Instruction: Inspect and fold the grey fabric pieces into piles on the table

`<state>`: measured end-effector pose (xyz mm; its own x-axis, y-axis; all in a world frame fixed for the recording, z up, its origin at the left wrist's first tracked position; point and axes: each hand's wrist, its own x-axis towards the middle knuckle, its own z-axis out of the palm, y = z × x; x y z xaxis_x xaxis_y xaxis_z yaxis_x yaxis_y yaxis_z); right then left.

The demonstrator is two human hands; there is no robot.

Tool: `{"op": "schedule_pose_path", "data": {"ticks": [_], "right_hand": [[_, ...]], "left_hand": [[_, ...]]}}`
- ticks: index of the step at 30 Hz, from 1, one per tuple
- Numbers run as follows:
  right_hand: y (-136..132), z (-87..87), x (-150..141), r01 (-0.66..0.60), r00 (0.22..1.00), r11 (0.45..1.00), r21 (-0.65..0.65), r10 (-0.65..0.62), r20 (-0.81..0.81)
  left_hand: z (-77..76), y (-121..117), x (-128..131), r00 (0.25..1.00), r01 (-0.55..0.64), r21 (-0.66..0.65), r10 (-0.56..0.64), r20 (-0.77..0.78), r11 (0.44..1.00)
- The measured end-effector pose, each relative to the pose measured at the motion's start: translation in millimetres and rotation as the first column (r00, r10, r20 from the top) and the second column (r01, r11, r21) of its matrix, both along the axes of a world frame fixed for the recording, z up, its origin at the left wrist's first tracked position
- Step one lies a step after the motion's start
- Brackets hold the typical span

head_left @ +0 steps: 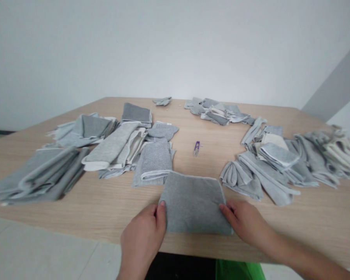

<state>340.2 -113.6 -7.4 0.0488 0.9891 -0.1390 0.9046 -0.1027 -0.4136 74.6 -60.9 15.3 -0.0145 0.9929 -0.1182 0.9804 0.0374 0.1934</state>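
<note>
At the near edge of the wooden table [105, 217], the left hand [142, 233] and the right hand [246, 221] hold a grey cloth piece [196, 206] between them, one at each side edge. Each thumb presses on the top face; the other fingers are mostly out of sight, apparently tucked underneath, so both grips look like light pinches. Below the table edge shows something green [239, 270]. The cloth piece should be light and limp, with a slightly grippy knit surface and little risk of damage; it would sag or crease if held at a single corner, so the pale-trimmed side edges, taken opposite each other, are the best places to hold it. Just beyond its far left corner lies a speckled folded cloth [156, 157], with a long pale cloth bundle [113, 146] farther left. To the right, beyond the right hand, sits a fanned grey cloth [240, 179]. Farther off, between the side piles, lie purple-handled snips [196, 148], hard and pointed, best taken by the handle. Near the far edge are a loose cloth heap [218, 111] and a small grey scrap [162, 101].
</note>
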Motion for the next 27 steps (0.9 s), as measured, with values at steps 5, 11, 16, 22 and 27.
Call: {"op": "schedule_pose_path", "data": {"ticks": [5,11,16,22,27], "right_hand": [[7,4.8,-3,0.012,0.985,0.998,-0.055,-0.002,0.170],[6,7.3,-4,0.030,0.952,0.997,-0.067,-0.008,0.306],[7,11.0,-5,0.005,0.945,0.996,-0.091,0.025,0.326],[7,8.4,-5,-0.032,0.944,0.995,-0.090,0.060,0.324],[4,6.4,-7,-0.022,0.947,0.997,-0.077,0.045,0.317]], "left_hand": [[-0.3,5,4,0.994,0.024,-0.059,-0.030,-0.107,0.998],[1.3,4,9,0.990,-0.032,0.005,0.033,-0.134,0.999],[6.1,4,7,0.996,-0.024,-0.016,0.023,-0.083,1.000],[3.8,14,-1,0.998,0.038,-0.042,-0.036,0.046,0.998],[1.5,24,-7,0.973,0.089,-0.057,-0.075,0.219,0.994]]}}
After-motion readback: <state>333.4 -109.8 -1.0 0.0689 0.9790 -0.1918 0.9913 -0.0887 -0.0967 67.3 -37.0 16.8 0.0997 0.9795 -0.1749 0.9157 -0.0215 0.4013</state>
